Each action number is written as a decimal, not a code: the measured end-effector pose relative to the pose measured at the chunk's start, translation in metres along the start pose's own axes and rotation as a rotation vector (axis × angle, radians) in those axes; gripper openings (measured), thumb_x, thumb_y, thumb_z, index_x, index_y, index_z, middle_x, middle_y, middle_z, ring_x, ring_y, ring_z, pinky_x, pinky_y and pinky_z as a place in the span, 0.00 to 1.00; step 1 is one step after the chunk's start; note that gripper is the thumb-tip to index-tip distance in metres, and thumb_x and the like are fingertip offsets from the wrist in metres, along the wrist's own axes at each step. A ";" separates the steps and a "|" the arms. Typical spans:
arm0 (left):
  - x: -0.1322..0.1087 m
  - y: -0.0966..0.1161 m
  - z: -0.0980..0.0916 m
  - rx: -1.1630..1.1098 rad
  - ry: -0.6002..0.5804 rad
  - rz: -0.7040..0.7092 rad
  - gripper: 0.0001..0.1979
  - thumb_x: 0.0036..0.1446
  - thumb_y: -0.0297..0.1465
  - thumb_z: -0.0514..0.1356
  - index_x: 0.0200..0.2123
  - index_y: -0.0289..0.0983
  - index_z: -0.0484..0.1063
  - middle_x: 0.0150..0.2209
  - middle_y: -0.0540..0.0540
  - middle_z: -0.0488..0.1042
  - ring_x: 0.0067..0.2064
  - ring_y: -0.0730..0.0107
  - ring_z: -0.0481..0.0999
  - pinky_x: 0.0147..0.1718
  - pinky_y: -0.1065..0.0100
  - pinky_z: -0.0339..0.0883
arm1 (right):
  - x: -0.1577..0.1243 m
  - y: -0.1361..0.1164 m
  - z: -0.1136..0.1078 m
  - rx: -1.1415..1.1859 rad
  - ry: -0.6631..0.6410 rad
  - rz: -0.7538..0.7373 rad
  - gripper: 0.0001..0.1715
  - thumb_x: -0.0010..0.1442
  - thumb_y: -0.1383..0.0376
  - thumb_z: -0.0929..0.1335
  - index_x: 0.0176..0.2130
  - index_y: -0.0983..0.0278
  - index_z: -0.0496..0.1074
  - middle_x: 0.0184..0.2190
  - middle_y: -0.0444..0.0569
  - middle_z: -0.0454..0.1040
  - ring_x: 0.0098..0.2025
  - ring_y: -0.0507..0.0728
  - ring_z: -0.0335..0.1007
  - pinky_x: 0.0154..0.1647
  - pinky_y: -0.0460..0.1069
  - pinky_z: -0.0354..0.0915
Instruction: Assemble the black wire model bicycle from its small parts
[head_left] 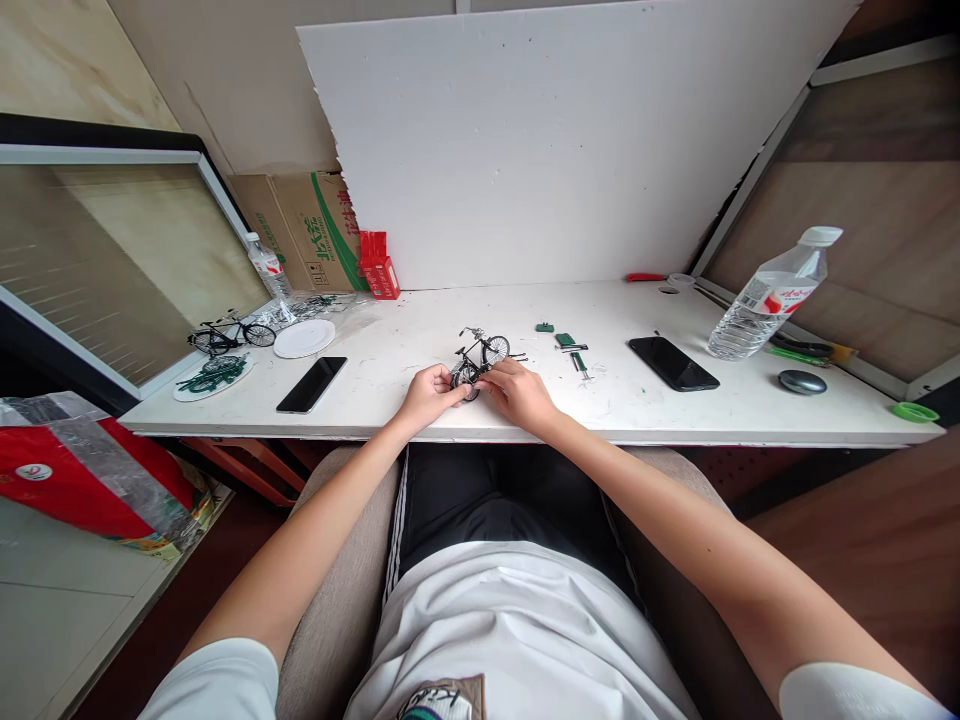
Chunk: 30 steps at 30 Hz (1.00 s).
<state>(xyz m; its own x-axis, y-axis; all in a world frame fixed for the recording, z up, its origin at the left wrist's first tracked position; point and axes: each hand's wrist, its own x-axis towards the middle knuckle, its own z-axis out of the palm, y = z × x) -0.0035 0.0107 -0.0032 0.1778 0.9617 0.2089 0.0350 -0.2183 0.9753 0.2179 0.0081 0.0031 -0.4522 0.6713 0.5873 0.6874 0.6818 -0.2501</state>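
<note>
A small black model bicycle (474, 358) stands tilted near the front middle of the white table. My left hand (435, 395) is closed on the near wheel from the left, thumb and fingers pinching it. From the right, my right hand (519, 392) has its fingers pressed together at the same near wheel and frame; whether a tiny part is between them is hidden. Just right of the bicycle lies a thin black piece (519, 357). Farther right are green plastic pieces (565, 341) and a small green block (545, 327).
To the left are another model bicycle (231, 333), a white disc (304, 338), a plate of green parts (214, 376) and a phone (312, 384). To the right are a second phone (673, 362), a water bottle (772, 295) and a dark round object (802, 381). A white board (555, 140) leans behind.
</note>
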 end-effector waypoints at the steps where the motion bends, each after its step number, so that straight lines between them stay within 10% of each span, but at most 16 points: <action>1: 0.000 -0.001 0.000 -0.004 0.007 -0.002 0.27 0.46 0.44 0.80 0.30 0.38 0.65 0.30 0.49 0.77 0.34 0.67 0.81 0.33 0.66 0.79 | 0.000 0.001 0.001 -0.009 -0.007 -0.003 0.16 0.78 0.62 0.65 0.44 0.62 0.82 0.39 0.54 0.81 0.44 0.61 0.73 0.40 0.52 0.65; 30: -0.002 -0.002 0.002 0.053 0.037 0.069 0.24 0.49 0.41 0.78 0.30 0.38 0.65 0.30 0.50 0.75 0.32 0.69 0.80 0.32 0.68 0.77 | 0.000 -0.003 -0.001 -0.059 -0.015 -0.033 0.14 0.78 0.64 0.66 0.46 0.61 0.82 0.40 0.53 0.81 0.44 0.61 0.73 0.38 0.51 0.62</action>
<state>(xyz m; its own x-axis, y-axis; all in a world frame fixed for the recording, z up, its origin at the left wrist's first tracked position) -0.0022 0.0095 -0.0060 0.1449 0.9492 0.2792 0.0758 -0.2921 0.9534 0.2166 0.0060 0.0042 -0.4833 0.6537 0.5823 0.7041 0.6855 -0.1852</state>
